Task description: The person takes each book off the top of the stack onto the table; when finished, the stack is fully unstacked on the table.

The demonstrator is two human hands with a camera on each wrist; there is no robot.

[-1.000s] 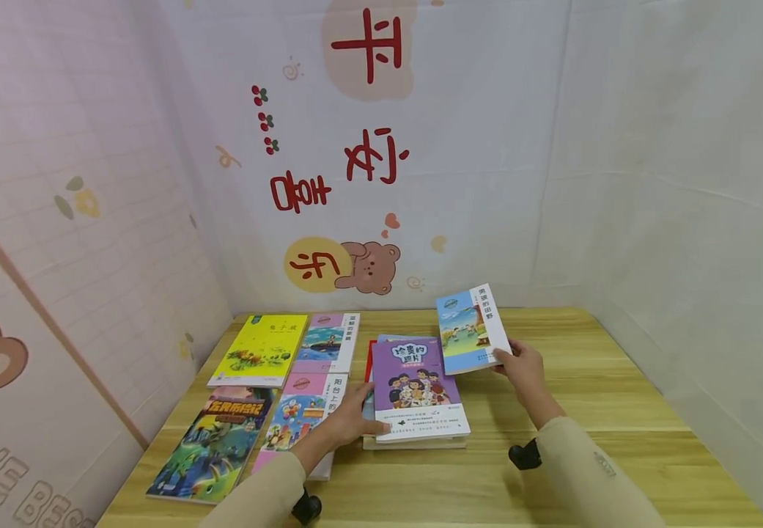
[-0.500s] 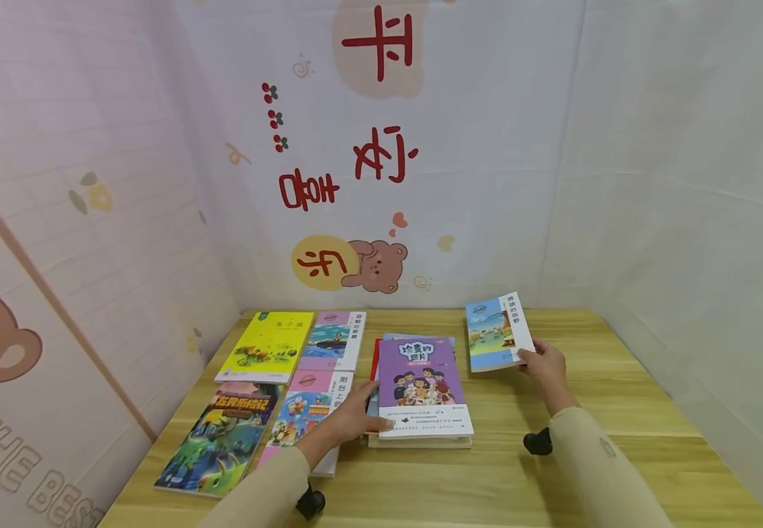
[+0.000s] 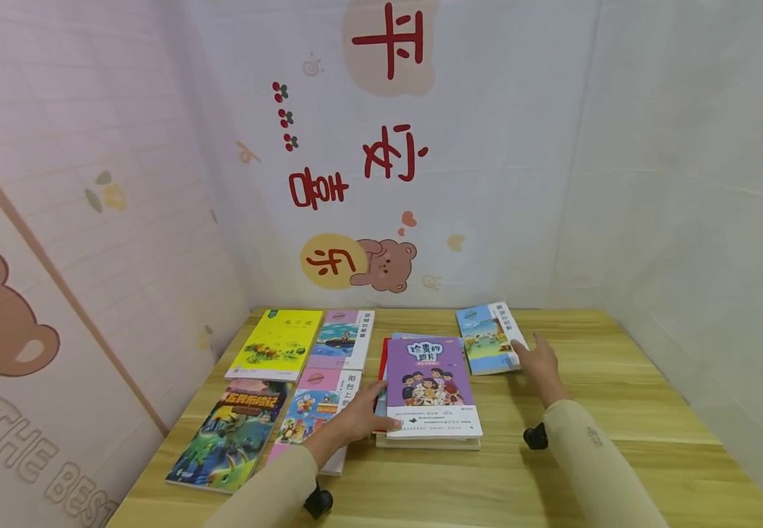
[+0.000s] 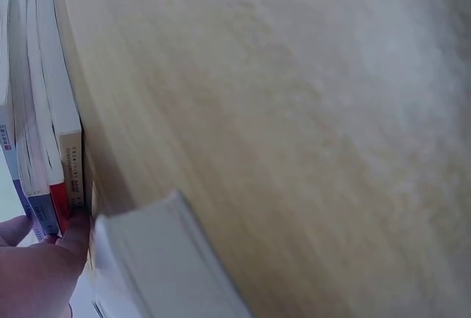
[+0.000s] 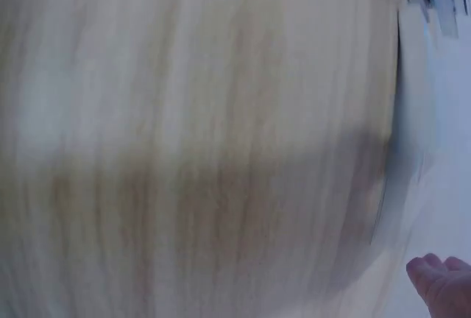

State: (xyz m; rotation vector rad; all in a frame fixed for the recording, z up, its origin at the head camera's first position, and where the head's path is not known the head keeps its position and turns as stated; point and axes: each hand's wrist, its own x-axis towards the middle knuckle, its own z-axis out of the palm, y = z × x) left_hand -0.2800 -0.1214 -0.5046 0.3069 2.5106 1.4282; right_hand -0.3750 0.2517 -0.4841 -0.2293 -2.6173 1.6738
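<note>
In the head view my left hand (image 3: pixel 360 419) grips the front left corner of a stack of books, its thumb over the purple book (image 3: pixel 429 385) on top. The left wrist view shows its fingertips against the stack's spines, among them a red book (image 4: pixel 59 199) and a beige-spined book (image 4: pixel 71 167) at the bottom. Right of the stack, a blue picture-cover book (image 3: pixel 481 339) lies flat on the table. My right hand (image 3: pixel 539 364) is at its right edge, thumb over the white strip and fingers spread. The right wrist view shows its fingertips loosely extended.
Left of the stack lie a yellow book (image 3: pixel 277 345), a dark green comic-style book (image 3: pixel 232 433) and two pink-bordered books (image 3: pixel 338 341), in two rows. A printed cloth wall (image 3: pixel 500 183) stands behind the wooden table (image 3: pixel 618 411), with more cloth at both sides.
My right hand has brought the blue book right, then back left, and down flat onto the table, and its fingers have spread off it. My left hand stays at the stack.
</note>
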